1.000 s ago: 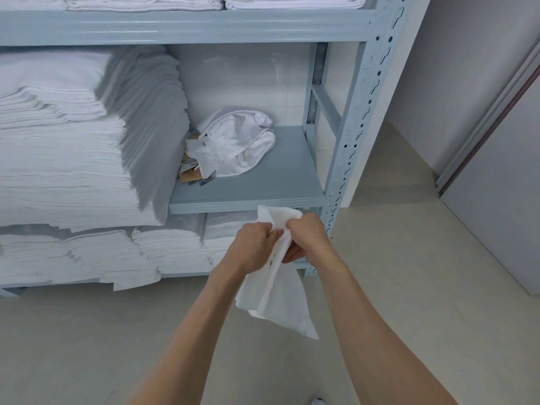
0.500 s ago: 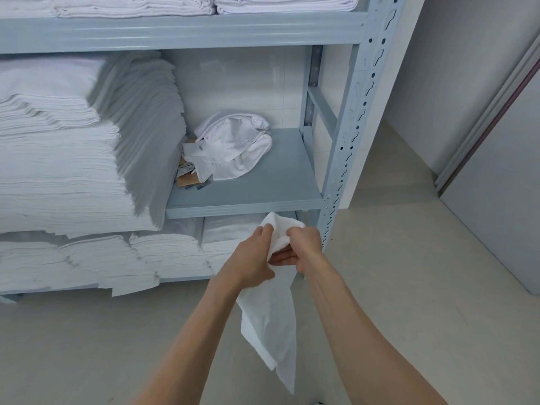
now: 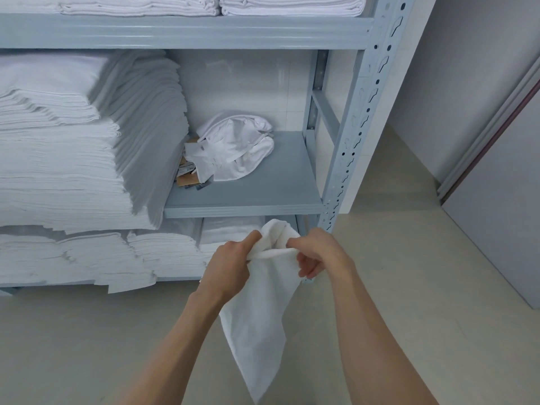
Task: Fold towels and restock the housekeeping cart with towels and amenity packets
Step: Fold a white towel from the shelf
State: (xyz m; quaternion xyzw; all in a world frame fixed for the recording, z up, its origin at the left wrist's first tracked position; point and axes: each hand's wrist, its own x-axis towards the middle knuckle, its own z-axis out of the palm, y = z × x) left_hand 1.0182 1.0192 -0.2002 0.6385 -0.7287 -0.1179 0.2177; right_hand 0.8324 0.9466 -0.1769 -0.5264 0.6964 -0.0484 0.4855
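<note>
Head view: left hand and right hand are both gripping a white towel hanging before the shelf.

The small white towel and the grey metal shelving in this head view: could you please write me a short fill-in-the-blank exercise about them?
1. The small white towel is gripped at its top edge by ____ hands, the left hand and the right hand.
2. The towel's free end hangs ____ toward the floor.
3. The crumpled white cloth lies on the ____ shelf of the grey metal shelving.
4. The tall stack of folded white linens stands to the ____ of that cloth.

Missing words: both; down; middle; left
</note>
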